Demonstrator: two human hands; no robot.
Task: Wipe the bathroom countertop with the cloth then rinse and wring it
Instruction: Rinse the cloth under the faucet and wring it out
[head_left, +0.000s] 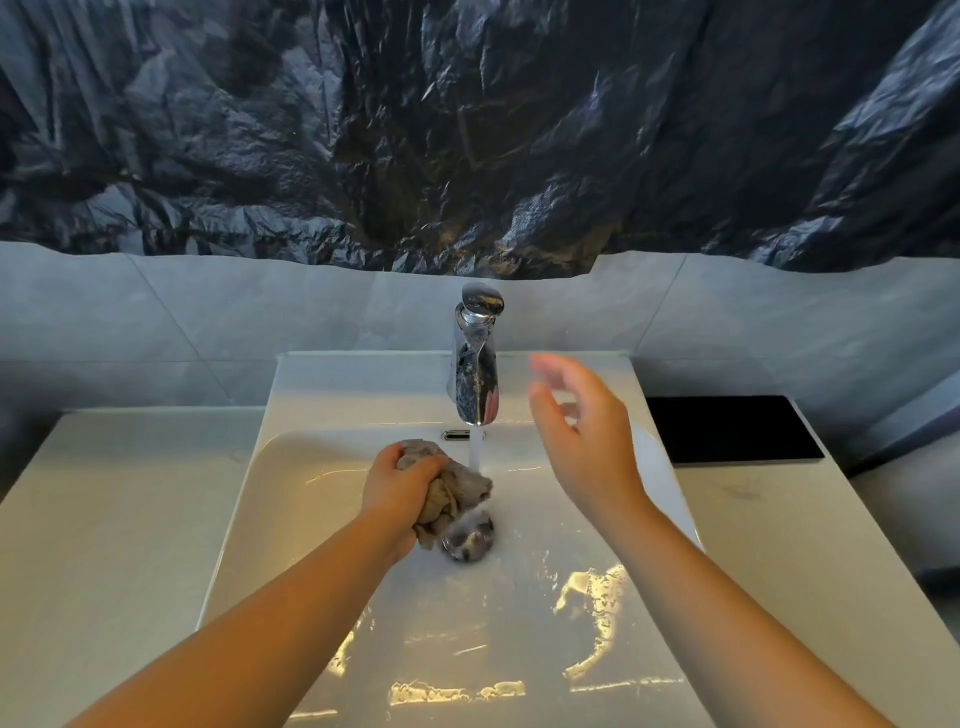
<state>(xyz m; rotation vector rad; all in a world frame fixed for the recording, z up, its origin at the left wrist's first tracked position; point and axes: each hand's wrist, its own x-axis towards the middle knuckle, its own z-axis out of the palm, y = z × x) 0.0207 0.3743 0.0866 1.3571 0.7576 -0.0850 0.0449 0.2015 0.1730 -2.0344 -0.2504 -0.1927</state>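
The left hand (397, 486) grips the cloth (457, 491), fingers curled tight round the crumpled grey-brown wad, over the middle of the sink (363, 384). The cloth's right edge sits under the water (476, 449) running from the tap (475, 364), and its lower end hangs just above the drain (467, 540). The right hand (582, 441) is raised just right of the tap, open with fingers loosely spread, holding nothing; its fingertips are blurred. The near basin is wet and shows bright glints. The pale countertop (104, 519) runs left and right of the sink. A black panel (727, 428) lies on the far right of it. Grey tiles (208, 312) line the far wall, with crinkled dark plastic (467, 130) above them
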